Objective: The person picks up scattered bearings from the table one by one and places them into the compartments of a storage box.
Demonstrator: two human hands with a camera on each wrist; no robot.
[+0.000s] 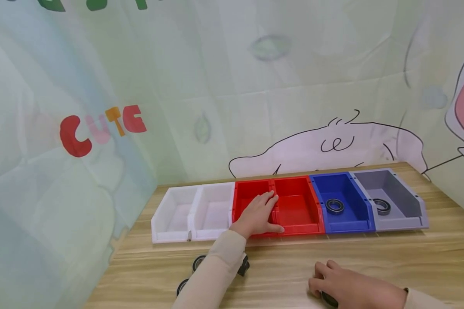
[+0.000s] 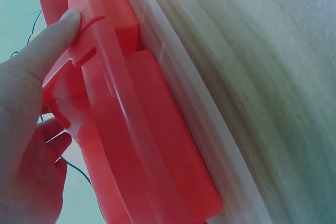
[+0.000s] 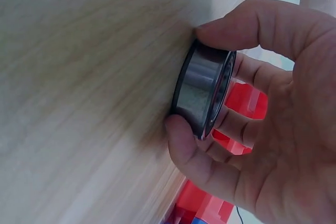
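Observation:
A row of bins stands at the back of the table: two white, two red, one blue, one grey. My left hand (image 1: 256,214) reaches over the two red bins (image 1: 295,210). Its thumb touches the front rim in the left wrist view, while its spread fingers lie over the divider. On the table at front right, my right hand (image 1: 355,285) holds a ball bearing (image 3: 202,87) by its outer edge between thumb and fingers. One bearing (image 1: 334,207) lies in the blue bin (image 1: 349,226), and another bearing (image 1: 382,207) lies in the grey bin (image 1: 406,222).
The white bins (image 1: 212,234) stand left of the red ones. Beside the left forearm lie a bearing (image 1: 198,262), another bearing (image 1: 181,286) partly hidden by the sleeve, and a dark object (image 1: 244,265). A printed cloth (image 1: 201,86) hangs behind and left of the table.

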